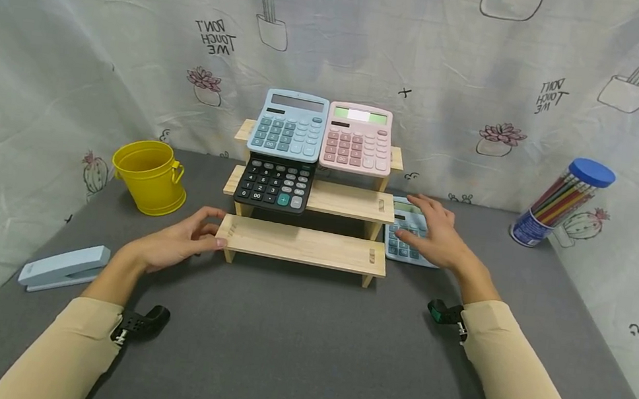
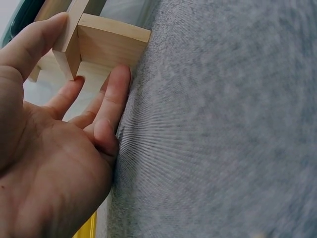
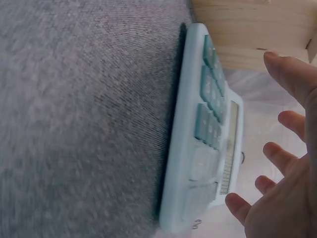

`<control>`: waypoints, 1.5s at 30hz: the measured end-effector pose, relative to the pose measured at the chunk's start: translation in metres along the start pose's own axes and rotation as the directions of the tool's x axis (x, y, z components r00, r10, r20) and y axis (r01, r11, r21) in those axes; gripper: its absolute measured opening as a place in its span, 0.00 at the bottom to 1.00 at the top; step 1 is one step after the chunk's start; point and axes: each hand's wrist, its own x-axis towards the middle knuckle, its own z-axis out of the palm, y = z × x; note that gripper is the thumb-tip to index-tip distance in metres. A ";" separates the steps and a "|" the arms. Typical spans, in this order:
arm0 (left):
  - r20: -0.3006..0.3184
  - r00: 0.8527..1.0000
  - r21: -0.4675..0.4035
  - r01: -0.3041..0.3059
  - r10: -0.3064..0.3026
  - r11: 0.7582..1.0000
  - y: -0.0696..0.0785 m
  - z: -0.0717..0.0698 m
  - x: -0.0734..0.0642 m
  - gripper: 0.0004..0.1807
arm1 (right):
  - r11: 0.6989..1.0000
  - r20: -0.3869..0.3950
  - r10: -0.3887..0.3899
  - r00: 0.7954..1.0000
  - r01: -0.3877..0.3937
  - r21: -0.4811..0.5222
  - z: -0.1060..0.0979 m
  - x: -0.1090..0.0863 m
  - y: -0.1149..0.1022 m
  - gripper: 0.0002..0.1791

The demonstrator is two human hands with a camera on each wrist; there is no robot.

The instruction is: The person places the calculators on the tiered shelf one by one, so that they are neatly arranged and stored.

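Note:
A three-tier wooden display shelf (image 1: 304, 245) stands at the middle of the table. My left hand (image 1: 179, 242) holds the left end of its lowest board, the thumb at the front corner and the fingers at the end and beneath, as the left wrist view shows. A light blue calculator (image 1: 407, 240) lies on the table beside the shelf's right end. Over it hovers my right hand (image 1: 437, 234), fingers spread and apart from the calculator (image 3: 198, 144) in the right wrist view. The top tier carries another blue calculator (image 1: 288, 126) and a pink calculator (image 1: 358, 139); a black calculator (image 1: 275, 184) leans on the middle tier.
At the left are a yellow bucket (image 1: 148, 178) and a light blue stapler (image 1: 66, 267). A blue-lidded tube of coloured pencils (image 1: 561, 202) stands at the right, near the patterned curtain (image 1: 339, 42) that closes off the back. Grey cloth (image 1: 290, 342) covers the table.

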 end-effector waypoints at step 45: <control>-0.012 1.000 -0.017 0.022 -0.023 1.000 -0.002 0.001 0.001 0.41 | 0.920 0.079 0.379 0.922 -0.367 -0.138 0.021 0.023 -0.014 0.59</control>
